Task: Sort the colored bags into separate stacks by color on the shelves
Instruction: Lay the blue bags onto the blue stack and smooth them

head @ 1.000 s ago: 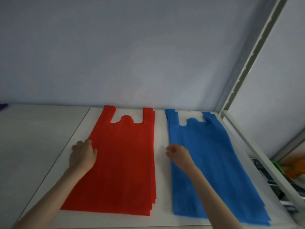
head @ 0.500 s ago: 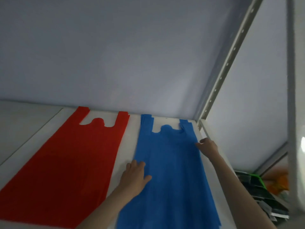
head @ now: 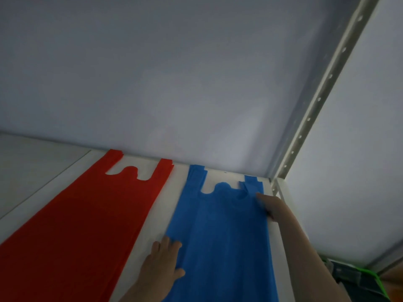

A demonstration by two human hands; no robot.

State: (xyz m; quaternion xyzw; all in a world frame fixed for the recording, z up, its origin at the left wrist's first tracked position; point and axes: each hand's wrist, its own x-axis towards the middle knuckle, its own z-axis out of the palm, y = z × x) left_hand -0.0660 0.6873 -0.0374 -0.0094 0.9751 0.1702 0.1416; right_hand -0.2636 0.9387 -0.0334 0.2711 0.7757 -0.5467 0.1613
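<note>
Squaring the flat blue nonwoven bag stack near the shelf's right edge is best done with the open, empty left hand and right hand pressed evenly.

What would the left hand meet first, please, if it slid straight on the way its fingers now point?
Probably nothing soon: the left hand would run along the blue bags' left edge, finally reaching the back wall.

No readable text, labels, brands or numbers anywhere in view.
</note>
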